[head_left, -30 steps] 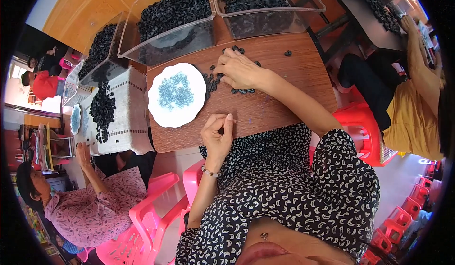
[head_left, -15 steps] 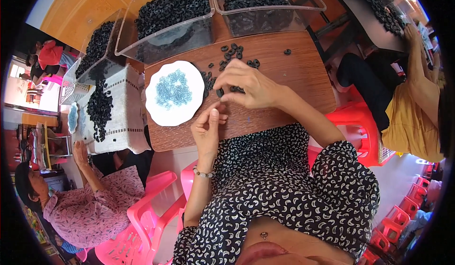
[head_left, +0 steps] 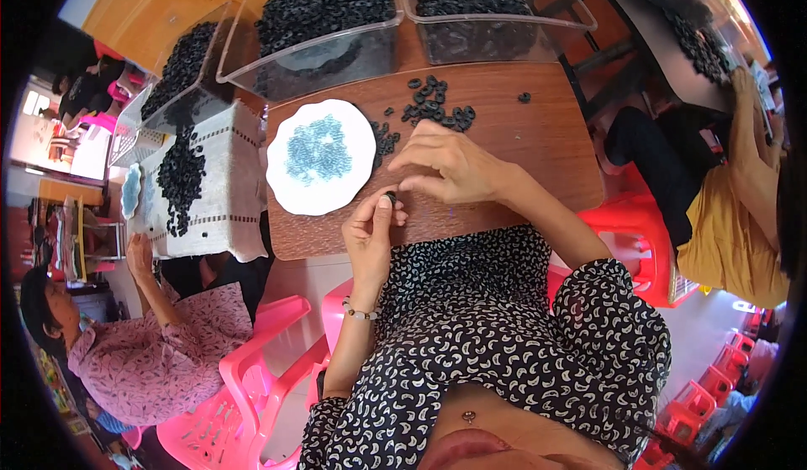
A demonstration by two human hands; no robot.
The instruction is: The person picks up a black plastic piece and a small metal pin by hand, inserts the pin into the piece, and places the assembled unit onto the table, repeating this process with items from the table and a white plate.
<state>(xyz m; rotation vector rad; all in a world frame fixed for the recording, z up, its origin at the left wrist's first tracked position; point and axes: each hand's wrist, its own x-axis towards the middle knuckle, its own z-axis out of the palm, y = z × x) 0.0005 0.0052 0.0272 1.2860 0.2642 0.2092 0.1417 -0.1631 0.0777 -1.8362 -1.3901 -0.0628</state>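
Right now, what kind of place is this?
Probably a small workshop for sorting or assembling parts by hand: clear bins full of black rings, a white plate of blue pieces, and other people working nearby on plastic chairs.

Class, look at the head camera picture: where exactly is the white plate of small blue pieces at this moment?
The white plate lies on the brown table, to the person's left, just beyond the left hand and beside the loose black rings.

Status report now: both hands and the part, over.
Left hand and right hand pinch one small black ring together. White plate beside them. Nothing blocking.
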